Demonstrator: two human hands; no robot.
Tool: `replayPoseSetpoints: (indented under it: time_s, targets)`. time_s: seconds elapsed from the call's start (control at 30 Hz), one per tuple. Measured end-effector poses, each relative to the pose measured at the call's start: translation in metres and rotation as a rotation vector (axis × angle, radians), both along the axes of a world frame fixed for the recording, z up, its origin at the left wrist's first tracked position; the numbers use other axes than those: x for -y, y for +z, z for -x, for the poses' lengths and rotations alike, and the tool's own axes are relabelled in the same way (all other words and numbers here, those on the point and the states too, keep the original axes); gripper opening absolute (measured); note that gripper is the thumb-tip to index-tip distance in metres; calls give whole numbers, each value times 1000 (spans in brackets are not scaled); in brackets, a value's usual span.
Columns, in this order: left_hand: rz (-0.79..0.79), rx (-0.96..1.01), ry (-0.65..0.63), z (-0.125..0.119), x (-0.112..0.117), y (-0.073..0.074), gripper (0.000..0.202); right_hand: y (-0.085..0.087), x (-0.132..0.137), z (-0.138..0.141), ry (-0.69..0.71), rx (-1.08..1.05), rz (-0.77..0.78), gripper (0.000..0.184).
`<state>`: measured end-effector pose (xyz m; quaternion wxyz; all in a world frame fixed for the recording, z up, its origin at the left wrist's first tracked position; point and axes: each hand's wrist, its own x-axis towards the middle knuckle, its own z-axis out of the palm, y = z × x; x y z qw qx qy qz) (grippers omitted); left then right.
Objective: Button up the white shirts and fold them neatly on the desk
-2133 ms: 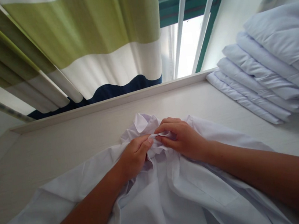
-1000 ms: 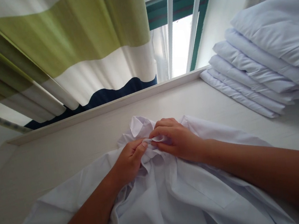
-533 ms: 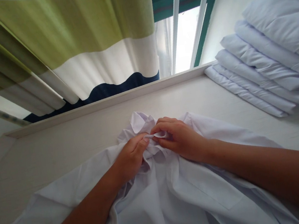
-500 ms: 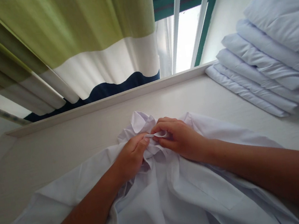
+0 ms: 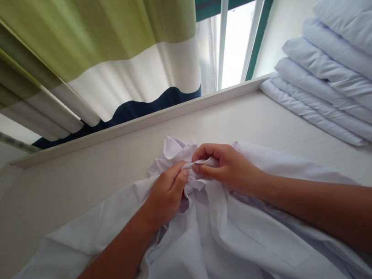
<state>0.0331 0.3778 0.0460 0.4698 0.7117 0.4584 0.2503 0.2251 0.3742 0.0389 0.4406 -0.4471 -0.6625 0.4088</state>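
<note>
A white shirt (image 5: 201,248) lies spread on a pale tabletop (image 5: 74,178), its crumpled collar pointing away from me. My left hand (image 5: 167,193) and my right hand (image 5: 226,166) meet at the collar. Both are closed, each pinching the fabric at the neck opening with fingertips almost touching. A chest pocket shows on the shirt below my right wrist. Both forearms rest over the shirt body.
A stack of several folded white garments (image 5: 333,77) stands at the right on the table. A raised ledge (image 5: 155,116) runs along the table's far edge. Behind it hang a green, white and navy curtain (image 5: 100,45) and a window with a green frame (image 5: 242,20).
Both hands stay at the collar, with small finger shifts on the fabric. The view has drifted slightly; the stack and curtain sit a little differently in frame.
</note>
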Motion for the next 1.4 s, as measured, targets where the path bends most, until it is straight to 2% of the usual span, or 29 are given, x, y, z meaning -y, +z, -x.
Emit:
replayPoseSetpoints:
  time_s: [0.3, 0.57, 1.0, 1.4]
  targets:
    - [-47, -41, -47, 2, 1, 1, 32, 0, 0, -2, -15, -12, 48, 9]
    - [20, 7, -51, 1, 3, 2, 32, 0, 2, -2, -22, -3, -17, 8]
    - [117, 137, -53, 3, 1, -1, 28, 2, 2, -2, -9, 5, -41, 9]
    - [101, 161, -57, 5, 0, -2, 26, 4, 4, -3, 0, -15, -32, 10]
